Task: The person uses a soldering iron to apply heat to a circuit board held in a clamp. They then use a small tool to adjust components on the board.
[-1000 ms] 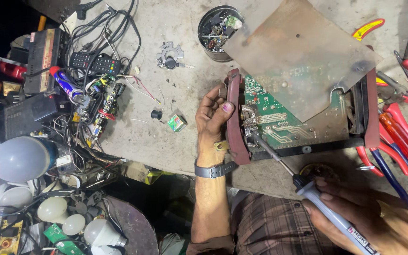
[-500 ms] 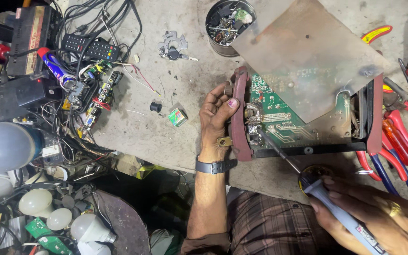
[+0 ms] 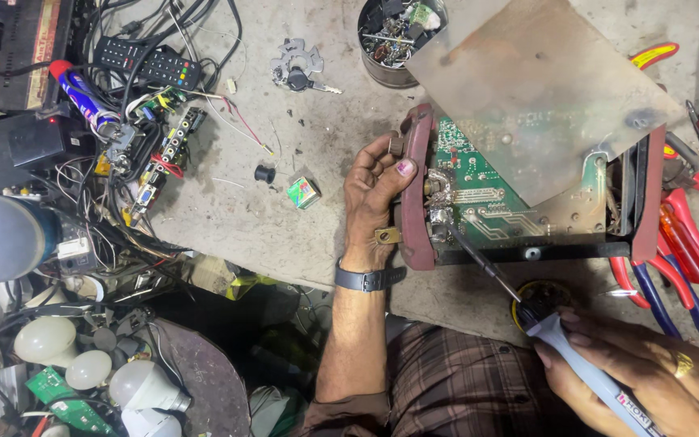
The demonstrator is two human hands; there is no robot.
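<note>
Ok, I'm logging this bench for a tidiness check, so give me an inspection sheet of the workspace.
Surface: grey worktop, dusty and stained.
Job's things: open red-framed device with green circuit board; soldering iron tip at the board's left edge.
Clutter: tin of parts, remote control, bulbs, pliers.
Hands: left hand grips the device frame; right hand holds the iron.
Cables: tangled black wires at left.
Surroundings: nothing seen.

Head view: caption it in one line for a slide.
Left hand steadies a red-framed green circuit board while right hand applies a soldering iron.
</note>
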